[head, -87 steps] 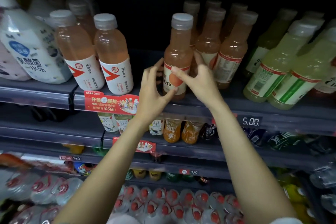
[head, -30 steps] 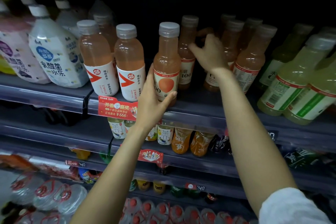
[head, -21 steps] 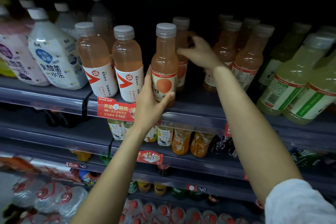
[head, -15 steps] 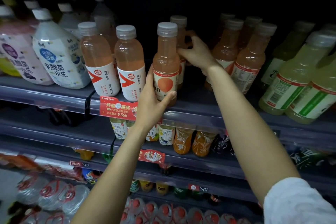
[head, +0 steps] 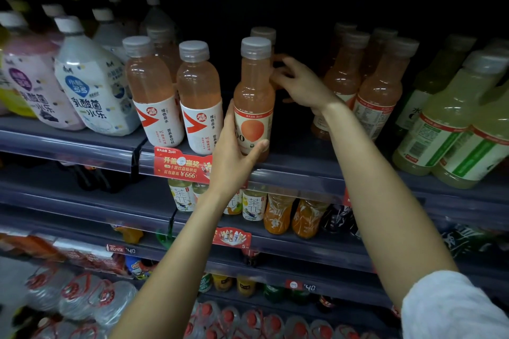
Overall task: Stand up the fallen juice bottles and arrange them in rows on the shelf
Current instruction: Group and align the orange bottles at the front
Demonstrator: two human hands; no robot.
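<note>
An orange juice bottle [head: 254, 91] with a grey cap and a peach picture on its label stands upright at the front edge of the shelf [head: 303, 170]. My left hand [head: 234, 151] grips its lower part, thumb across the label. Directly behind it stands a second bottle [head: 264, 33] of the same kind, of which only the cap shows. My right hand [head: 300, 85] reaches behind the front bottle and grips that second bottle. More of these juice bottles [head: 382, 91] stand upright in rows to the right.
Two pink vitamin-water bottles [head: 176, 93] stand left of the front bottle, then white and pink yoghurt drink bottles [head: 93, 85]. Pale green juice bottles [head: 451, 118] lean at the right. A red promo tag [head: 181, 165] hangs on the shelf edge. Lower shelves hold tea, orange drinks and water jugs.
My right hand drew the rear bottle leftward from the right-hand group until it stood straight behind the front bottle. My left hand kept its grip on the front bottle.
</note>
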